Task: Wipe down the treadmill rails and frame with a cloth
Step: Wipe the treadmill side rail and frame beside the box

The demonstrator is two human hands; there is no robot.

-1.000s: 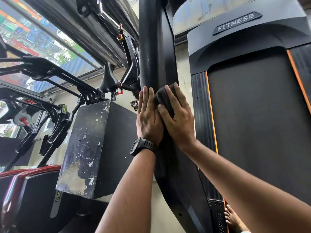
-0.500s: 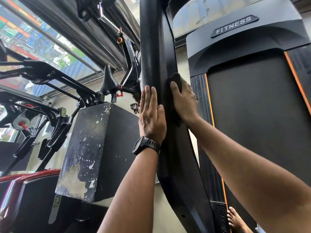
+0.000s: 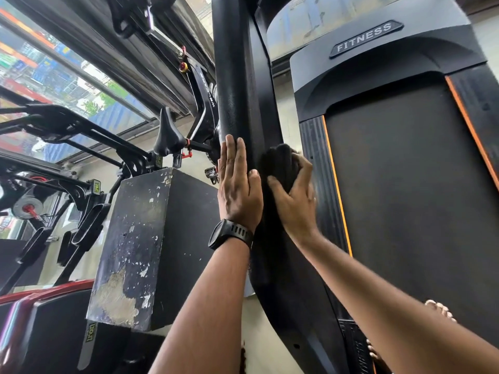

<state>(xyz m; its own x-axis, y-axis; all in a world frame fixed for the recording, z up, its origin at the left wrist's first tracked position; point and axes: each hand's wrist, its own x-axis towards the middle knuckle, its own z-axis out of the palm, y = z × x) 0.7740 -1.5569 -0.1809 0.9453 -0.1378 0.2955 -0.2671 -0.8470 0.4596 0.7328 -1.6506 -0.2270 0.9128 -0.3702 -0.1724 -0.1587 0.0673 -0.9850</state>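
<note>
Left hand (image 3: 237, 193) lies flat, fingers straight, on the treadmill upright (image 3: 235, 90); blurred right hand (image 3: 295, 203) clutches a black cloth (image 3: 280, 163), barely distinguishable against it

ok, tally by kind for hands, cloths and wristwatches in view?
Hands: 2, left hand flat on the treadmill upright, right hand with its grip on the cloth.
Cloths: 1, black.
Wristwatches: 1, black wristwatch on the left wrist.
Total: 4.
</note>
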